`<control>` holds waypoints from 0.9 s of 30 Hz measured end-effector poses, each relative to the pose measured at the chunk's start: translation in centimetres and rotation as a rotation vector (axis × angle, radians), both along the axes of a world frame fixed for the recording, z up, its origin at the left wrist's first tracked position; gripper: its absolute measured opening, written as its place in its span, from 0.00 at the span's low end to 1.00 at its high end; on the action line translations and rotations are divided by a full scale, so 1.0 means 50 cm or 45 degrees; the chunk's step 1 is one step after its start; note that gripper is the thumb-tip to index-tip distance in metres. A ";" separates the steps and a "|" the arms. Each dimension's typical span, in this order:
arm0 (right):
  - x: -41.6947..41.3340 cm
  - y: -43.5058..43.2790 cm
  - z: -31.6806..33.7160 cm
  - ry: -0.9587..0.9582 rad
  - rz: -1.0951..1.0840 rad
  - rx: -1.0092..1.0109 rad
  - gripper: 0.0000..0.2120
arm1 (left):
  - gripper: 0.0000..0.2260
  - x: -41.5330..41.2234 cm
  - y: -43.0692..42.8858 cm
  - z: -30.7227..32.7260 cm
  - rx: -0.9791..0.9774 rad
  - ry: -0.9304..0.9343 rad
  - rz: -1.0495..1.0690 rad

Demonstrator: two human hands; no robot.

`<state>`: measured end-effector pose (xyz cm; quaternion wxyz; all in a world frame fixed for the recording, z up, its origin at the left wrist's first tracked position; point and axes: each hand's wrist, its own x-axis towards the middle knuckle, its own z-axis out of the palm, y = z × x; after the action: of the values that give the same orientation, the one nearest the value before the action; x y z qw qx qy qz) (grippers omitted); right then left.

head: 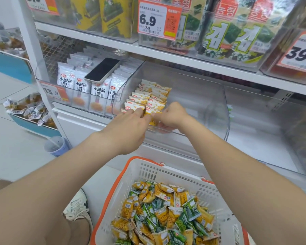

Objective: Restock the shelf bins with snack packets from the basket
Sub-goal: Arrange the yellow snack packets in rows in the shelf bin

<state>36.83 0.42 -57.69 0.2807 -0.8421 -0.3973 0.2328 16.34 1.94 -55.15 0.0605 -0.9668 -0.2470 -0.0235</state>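
Hands (131, 124) (171, 115) around half-hidden yellow packet (152, 121)

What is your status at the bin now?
Hands: left hand and right hand pinch one yellow packet at clear bin front. Below, basket holds many more. Nothing blocks the bin.

Head view looks down, close, at shelf bin (210, 106)

Shop, snack aisle. White shelves (113, 44) carry clear bins (201, 89) of packaged snacks in rows. Orange price tags (159, 20) on bin fronts: 6.9, 39. Seaweed packs (237, 36) above. Plastic basket (166, 174) below, full of packets (166, 214).
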 end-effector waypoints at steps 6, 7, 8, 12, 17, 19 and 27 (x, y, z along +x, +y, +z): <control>-0.047 -0.145 0.053 -0.437 0.181 0.446 0.09 | 0.12 -0.014 -0.039 -0.001 0.016 -0.455 -0.031; -0.065 -0.179 0.058 -0.466 0.256 0.532 0.08 | 0.11 -0.014 -0.052 -0.003 -0.036 -0.470 -0.023; -0.081 -0.210 0.059 -0.485 0.320 0.580 0.08 | 0.11 -0.014 -0.064 -0.008 -0.102 -0.438 0.004; -0.120 -0.309 0.030 -0.619 0.497 0.368 0.08 | 0.09 -0.003 -0.110 -0.061 -0.272 -0.034 0.106; -0.132 -0.386 -0.052 -0.627 0.874 -0.251 0.10 | 0.10 0.002 -0.164 -0.153 -0.483 0.538 0.101; -0.139 -0.407 -0.095 -0.652 1.047 -0.485 0.11 | 0.09 -0.002 -0.179 -0.199 -0.535 0.701 0.101; -0.177 -0.429 -0.183 -0.682 1.339 -0.806 0.06 | 0.13 -0.076 -0.219 -0.429 -0.542 1.044 0.187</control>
<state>27.96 -21.02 -66.86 -0.2391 -0.6066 -0.7234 0.2269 12.54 -8.99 -76.61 -0.0450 -0.8672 -0.2696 0.4162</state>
